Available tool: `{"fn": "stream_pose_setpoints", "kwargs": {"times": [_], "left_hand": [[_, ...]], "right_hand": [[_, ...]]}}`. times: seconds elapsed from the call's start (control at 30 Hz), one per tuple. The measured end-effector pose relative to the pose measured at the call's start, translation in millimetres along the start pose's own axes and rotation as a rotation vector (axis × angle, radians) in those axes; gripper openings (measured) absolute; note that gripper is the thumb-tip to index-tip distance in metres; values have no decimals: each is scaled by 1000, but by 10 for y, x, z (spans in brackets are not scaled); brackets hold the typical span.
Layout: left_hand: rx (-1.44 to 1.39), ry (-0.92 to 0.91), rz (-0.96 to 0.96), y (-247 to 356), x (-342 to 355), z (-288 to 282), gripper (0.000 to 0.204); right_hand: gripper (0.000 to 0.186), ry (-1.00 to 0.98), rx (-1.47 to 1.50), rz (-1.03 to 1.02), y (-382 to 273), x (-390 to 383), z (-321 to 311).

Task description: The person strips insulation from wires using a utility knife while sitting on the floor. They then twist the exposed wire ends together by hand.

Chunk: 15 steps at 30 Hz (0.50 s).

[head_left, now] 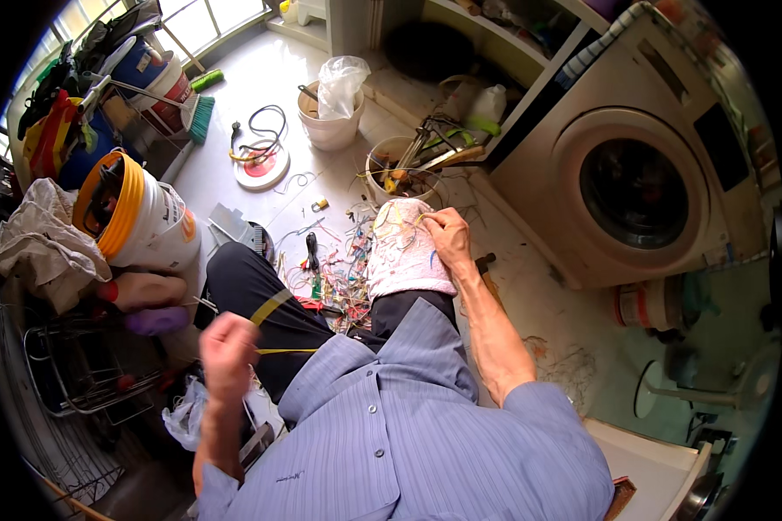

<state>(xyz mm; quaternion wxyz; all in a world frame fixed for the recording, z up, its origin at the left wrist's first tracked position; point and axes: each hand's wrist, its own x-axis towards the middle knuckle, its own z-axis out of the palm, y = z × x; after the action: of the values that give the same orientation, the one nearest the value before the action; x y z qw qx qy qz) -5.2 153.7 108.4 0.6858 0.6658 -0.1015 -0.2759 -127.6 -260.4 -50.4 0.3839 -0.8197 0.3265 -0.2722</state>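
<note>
At the far left, a white bucket (152, 230) with a yellow rim is filled with dark things, and a broom (202, 120) with green bristles is propped farther back. The left hand (228, 352), blurred, is held beside the left leg of the dark trousers (243, 286), its fingers curled into a fist; whether anything is gripped in it cannot be told. Two yellow strips (272, 306) are seen across that leg, next to the fist. On the floor beyond, a coiled cable (256, 157) is laid on a round red-and-white lid (252, 181). Between the legs, many coloured wire scraps (343, 291) are scattered, and a pale pail (332, 135) topped by a clear plastic bag (341, 85) is placed farther off. The right leg is covered by a pink cloth (408, 271), on which loose thin strands are spread. Just past it, tools are crowded in a bucket (376, 178). At the cloth's right edge, thumb and finger of the right hand (448, 234) are pinched on a thin yellow wire (422, 218), which is held over the cloth. Farther right, a front-loading washing machine (539, 200) is set.
</note>
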Motion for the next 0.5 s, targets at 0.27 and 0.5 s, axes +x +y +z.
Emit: {"fn": "stream_pose_setpoints", "kwargs": {"times": [0.27, 0.5], "left_hand": [[-699, 29, 131, 514, 727, 728, 13], [-880, -329, -104, -301, 915, 1449, 17]], "right_hand": [[31, -45, 332, 145, -666, -48, -180], [23, -540, 912, 452, -1670, -803, -230]]}}
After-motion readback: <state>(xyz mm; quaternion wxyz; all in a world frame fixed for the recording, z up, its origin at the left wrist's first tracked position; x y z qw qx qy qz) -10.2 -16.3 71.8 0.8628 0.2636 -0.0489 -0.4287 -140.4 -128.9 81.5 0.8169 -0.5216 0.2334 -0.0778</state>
